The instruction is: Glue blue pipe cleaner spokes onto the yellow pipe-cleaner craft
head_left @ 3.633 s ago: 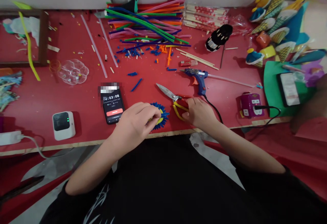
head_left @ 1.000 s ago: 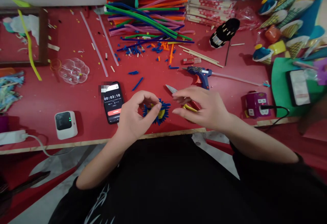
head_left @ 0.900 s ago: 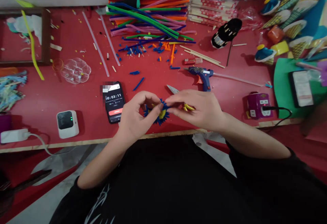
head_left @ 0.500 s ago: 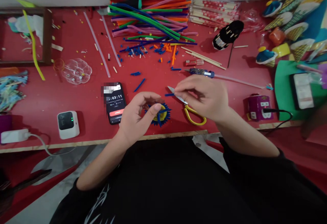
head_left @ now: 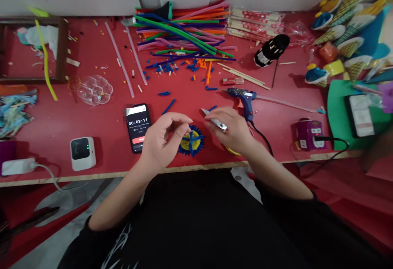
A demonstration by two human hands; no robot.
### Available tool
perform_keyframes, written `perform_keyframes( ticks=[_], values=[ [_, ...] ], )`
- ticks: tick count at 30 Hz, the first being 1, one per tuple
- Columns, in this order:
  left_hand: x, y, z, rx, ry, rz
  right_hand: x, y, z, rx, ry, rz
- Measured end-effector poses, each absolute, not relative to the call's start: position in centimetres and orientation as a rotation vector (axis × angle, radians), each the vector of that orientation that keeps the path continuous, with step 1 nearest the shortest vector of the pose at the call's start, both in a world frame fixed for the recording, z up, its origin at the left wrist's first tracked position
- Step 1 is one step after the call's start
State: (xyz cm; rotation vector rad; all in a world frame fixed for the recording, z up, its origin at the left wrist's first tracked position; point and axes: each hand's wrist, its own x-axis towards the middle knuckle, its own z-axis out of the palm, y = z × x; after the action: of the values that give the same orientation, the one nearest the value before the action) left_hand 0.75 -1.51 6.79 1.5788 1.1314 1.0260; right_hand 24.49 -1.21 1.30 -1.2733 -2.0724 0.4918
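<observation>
My left hand (head_left: 164, 140) hovers at the left edge of a round craft piece (head_left: 192, 140) with a yellow middle, blue spiky rim and crossed blue strips. Its fingers are curled, thumb and index tips a little apart, with nothing visible between them. To the right, my right hand (head_left: 231, 127) is around the blades of the yellow-handled scissors (head_left: 217, 123), fingers on one side and thumb apparently on the other; it covers part of the handles. A short blue pipe-cleaner piece (head_left: 212, 108) lies just beyond the blades.
A hot glue gun (head_left: 244, 97) lies beyond my right hand, its cable running towards the table edge. Left of my hands is a phone (head_left: 138, 127) showing a timer. Pipe cleaners (head_left: 181, 27) are heaped at the back, and a purple power socket (head_left: 310, 134) stands at right.
My right hand has dropped lower and closer to the scissors, uncovering the glue gun. The blue piece at its fingertips now shows beyond the blades. My left fingertips have drawn back slightly from the craft.
</observation>
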Motion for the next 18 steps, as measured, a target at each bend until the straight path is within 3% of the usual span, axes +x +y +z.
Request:
perform_keyframes(
  ticks=[5, 12, 18],
  values=[
    [0.4, 0.5, 7.6, 1.808, 1.155, 1.004, 21.9, -4.6, 2.0, -1.079, -2.052, 0.791],
    [-0.1, 4.6, 8.1, 1.802, 1.063, 1.084, 21.6, -5.0, -0.2, -1.13, -2.074, 0.761],
    [0.2, 6.6, 7.7, 1.554, 1.225, 0.944, 22.0, -5.2, -1.2, -1.153, -2.088, 0.914]
  ],
)
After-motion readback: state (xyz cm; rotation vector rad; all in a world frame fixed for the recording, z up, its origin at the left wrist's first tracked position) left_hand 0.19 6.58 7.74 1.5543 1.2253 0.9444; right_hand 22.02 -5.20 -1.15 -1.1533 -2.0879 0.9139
